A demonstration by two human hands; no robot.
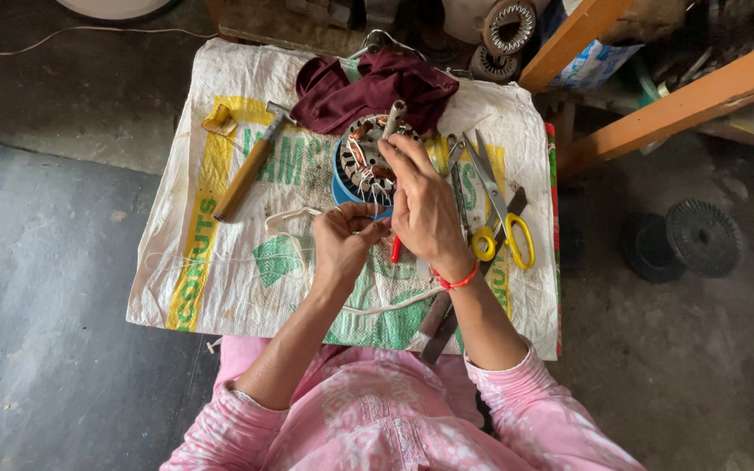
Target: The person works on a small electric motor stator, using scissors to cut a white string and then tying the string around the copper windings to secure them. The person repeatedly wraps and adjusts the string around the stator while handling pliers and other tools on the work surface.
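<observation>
**Hands at the stator, thread pulled taut**

Stator (366, 163) upright on white sack (220, 262). Right hand (425, 209) just before it, pinching a red-handled tool (395, 250). Left hand (342, 240) nearer the person, clenched on white thread (294, 228). Scissors (501, 218) right of stator, hammer (246, 170) left. Risk, as judged: a hard tug could snap the thread or tip the stator.

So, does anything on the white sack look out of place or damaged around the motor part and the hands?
Nothing looks damaged or spilled. The stator stands tilted on the woven sack, with the right hand over it and the left hand on a white cord. The hammer and the scissors lie loosely beside them.
</observation>
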